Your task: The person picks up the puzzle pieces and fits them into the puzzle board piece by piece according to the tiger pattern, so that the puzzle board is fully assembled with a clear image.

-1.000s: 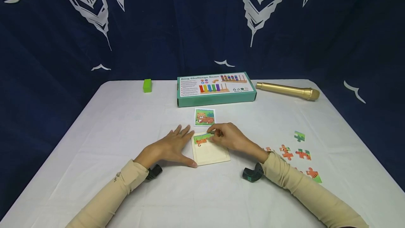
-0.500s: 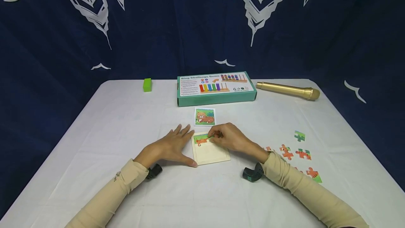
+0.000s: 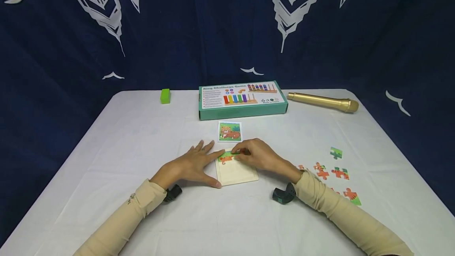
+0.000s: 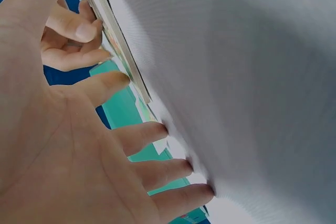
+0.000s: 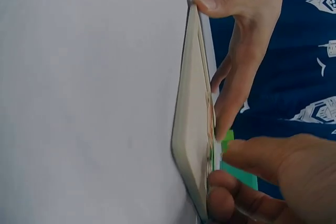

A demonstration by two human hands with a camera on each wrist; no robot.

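My left hand (image 3: 190,165) lies spread at the left side of a pale wooden puzzle board (image 3: 237,175). Its thumb meets the near left corner, while the index finger reaches over the far left corner, onto the puzzle pieces (image 3: 225,159) lying there, green and orange. At the board's far edge, my right hand (image 3: 257,154) has its thumb and curled fingers around a puzzle piece beside them, mostly hidden by the fingertips. From the right wrist view, that hand's fingers (image 5: 221,203) sit right at the rim of the board (image 5: 190,108).
Just beyond the board lies a tiger picture card (image 3: 230,131). Behind it stands a green game box (image 3: 243,110), with a gold microphone (image 3: 321,102) to its right and a green block (image 3: 165,96) to its left. Several loose puzzle pieces (image 3: 340,173) are scattered beside the right forearm.
My left index finger has stretched right, over the board's corner and onto the pieces. The right fingertips have lowered and shifted slightly left; the green piece seen between them earlier is now mostly hidden.
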